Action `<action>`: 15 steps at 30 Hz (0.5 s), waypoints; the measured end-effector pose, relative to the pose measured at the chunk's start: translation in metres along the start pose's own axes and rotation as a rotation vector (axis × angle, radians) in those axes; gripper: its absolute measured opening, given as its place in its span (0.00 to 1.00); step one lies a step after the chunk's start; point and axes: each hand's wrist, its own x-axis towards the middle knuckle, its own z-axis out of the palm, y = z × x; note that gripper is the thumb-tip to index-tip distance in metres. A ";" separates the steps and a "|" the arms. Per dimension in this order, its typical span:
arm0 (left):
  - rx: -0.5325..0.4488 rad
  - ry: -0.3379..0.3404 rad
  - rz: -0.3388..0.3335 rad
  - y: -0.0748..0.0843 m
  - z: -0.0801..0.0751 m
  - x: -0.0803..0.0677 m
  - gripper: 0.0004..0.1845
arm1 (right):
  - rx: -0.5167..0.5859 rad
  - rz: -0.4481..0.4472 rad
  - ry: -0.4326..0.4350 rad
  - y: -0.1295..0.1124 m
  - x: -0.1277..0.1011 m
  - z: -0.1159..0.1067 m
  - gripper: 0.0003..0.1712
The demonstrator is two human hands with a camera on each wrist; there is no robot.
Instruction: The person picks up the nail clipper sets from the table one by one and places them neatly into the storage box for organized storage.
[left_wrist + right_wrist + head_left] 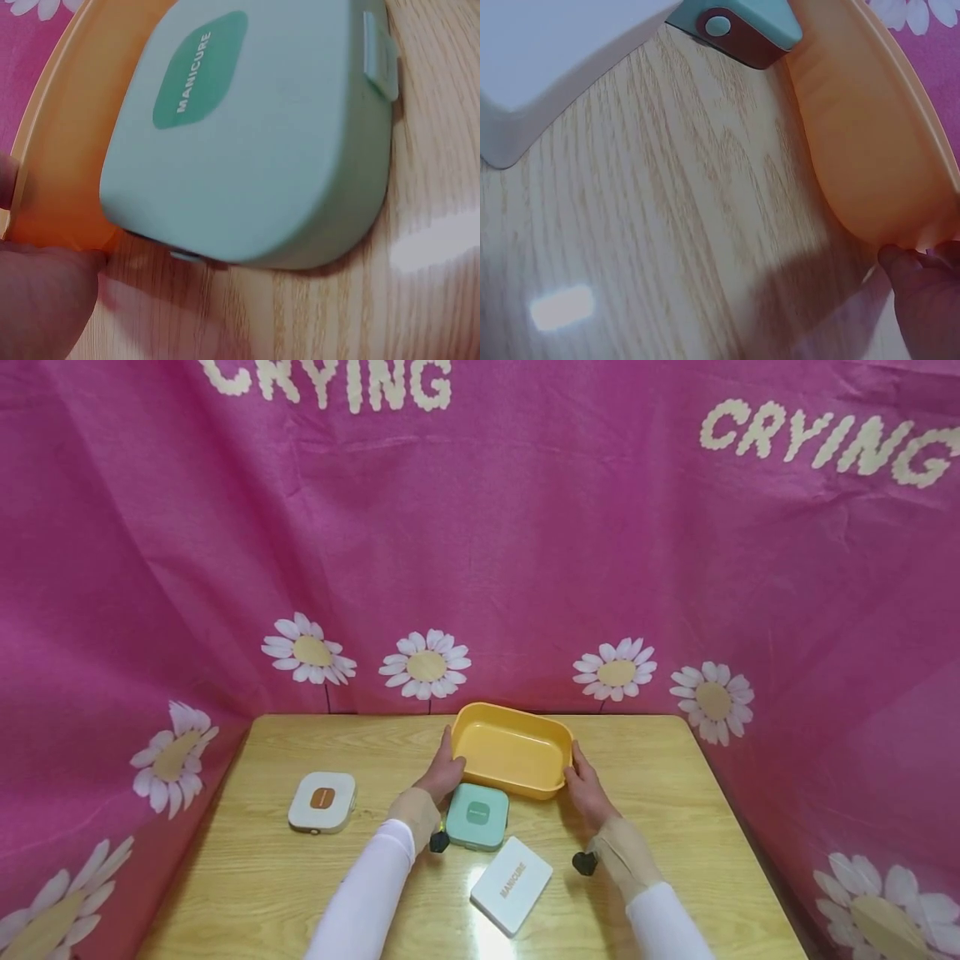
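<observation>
A yellow plastic bin [513,747] with rounded corners is held between both hands at the far side of the table. My left hand [444,772] grips its left end, the thumb near the front corner and fingers on the outside. At the opposite end my right hand [588,787] holds the wall; its fingertips meet the bin's corner in the right wrist view. Its inside shows no contents. Whether its base touches the table cannot be told. Close in front lies a mint green case [262,142] marked MANICURE. Nearer me is a white MANICURE case [512,887], lying at an angle.
A white square case [322,802] with a brown label lies on the left of the wooden table [255,893]. Pink cloth [495,543] printed with daisies and lettering hangs behind and along both sides, close to the table's edges.
</observation>
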 end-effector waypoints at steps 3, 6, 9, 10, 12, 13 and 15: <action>0.009 0.013 0.025 -0.001 -0.004 -0.001 0.45 | -0.022 0.006 -0.015 0.004 0.004 0.003 0.36; 0.020 0.025 0.036 -0.004 -0.009 -0.001 0.45 | -0.061 -0.002 -0.022 0.009 0.009 0.008 0.35; 0.034 0.035 0.051 -0.007 -0.013 -0.001 0.45 | 0.020 0.010 -0.020 0.011 0.012 0.013 0.35; 0.040 0.035 0.054 -0.007 -0.014 0.000 0.45 | 0.034 0.004 -0.015 0.012 0.013 0.014 0.35; 0.054 0.034 0.052 -0.009 -0.017 0.000 0.45 | 0.112 0.019 -0.010 0.012 0.013 0.018 0.35; 0.060 0.035 0.058 -0.009 -0.018 0.000 0.45 | 0.119 0.013 -0.002 0.012 0.014 0.019 0.35; 0.076 0.036 0.052 -0.009 -0.021 0.000 0.45 | 0.196 0.013 -0.006 0.012 0.016 0.022 0.35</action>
